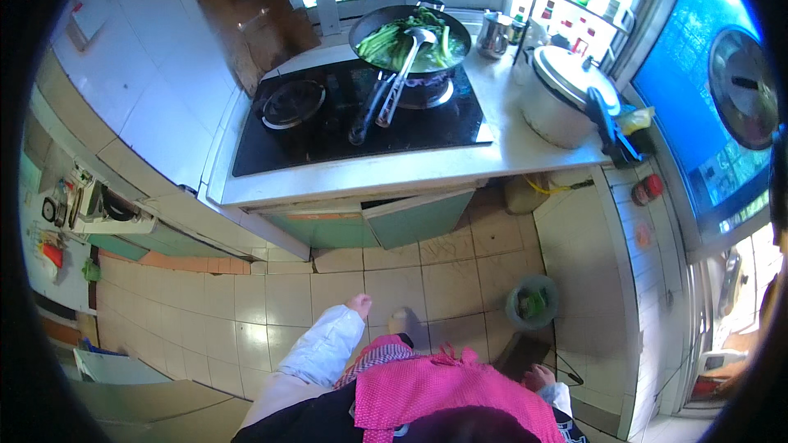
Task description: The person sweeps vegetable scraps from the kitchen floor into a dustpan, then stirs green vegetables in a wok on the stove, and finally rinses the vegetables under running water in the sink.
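Observation:
My left hand (360, 305), below a white sleeve, hangs over the tiled floor with its fingers curled in and no object visible in it. Low on the right, my right hand (539, 376) is beside a dark flat object (522, 354) on the floor; whether the two touch cannot be told. In front of me, a wok (359, 52) of leafy green vegetables (385, 43) sits over the right burner of a black glass cooktop (332, 147). A slotted metal spatula (403, 77) rests in it, its handle alongside the wok's black handle (367, 114). Neither hand touches them.
A white pressure cooker (554, 101) and a metal pitcher (494, 35) stand right of the cooktop. Behind them is a rack (582, 3) of bottles. Below, a green cabinet door (418, 218) hangs ajar. A small bin (532, 301) stands by the right wall.

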Demonstrator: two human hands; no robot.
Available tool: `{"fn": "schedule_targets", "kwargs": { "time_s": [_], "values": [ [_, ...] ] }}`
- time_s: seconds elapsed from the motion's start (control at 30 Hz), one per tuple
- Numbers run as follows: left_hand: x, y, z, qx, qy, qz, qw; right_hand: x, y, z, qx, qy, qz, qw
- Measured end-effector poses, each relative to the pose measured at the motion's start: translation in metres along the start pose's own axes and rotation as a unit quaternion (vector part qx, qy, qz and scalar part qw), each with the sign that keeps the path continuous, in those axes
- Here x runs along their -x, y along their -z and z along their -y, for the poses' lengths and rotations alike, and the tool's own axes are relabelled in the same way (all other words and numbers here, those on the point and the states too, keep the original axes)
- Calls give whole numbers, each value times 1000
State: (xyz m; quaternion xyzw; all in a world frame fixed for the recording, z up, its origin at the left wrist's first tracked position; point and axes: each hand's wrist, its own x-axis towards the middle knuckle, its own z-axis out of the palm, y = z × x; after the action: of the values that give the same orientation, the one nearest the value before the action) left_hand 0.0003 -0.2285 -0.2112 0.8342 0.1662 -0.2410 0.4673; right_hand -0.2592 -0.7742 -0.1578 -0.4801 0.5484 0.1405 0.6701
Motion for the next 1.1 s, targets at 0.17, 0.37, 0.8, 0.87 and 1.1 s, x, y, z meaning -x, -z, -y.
{"fn": "schedule_targets", "kwargs": {
  "time_s": [0.17,0.37,0.8,0.87,1.1],
  "values": [
    [-15,67,-124,21,-92,-20,995,56,-183,112,201,31,80,976],
    [-23,114,-203,116,-128,-79,982,54,-272,200,320,76,206,921],
    [-105,235,-350,-100,-79,-350,928,36,-448,389,494,241,371,748],
    [-125,239,-364,-174,-77,-363,912,53,-465,410,546,242,365,714],
    [-141,229,-428,-300,-175,-179,921,53,-468,427,594,172,382,687]
  ]
}}
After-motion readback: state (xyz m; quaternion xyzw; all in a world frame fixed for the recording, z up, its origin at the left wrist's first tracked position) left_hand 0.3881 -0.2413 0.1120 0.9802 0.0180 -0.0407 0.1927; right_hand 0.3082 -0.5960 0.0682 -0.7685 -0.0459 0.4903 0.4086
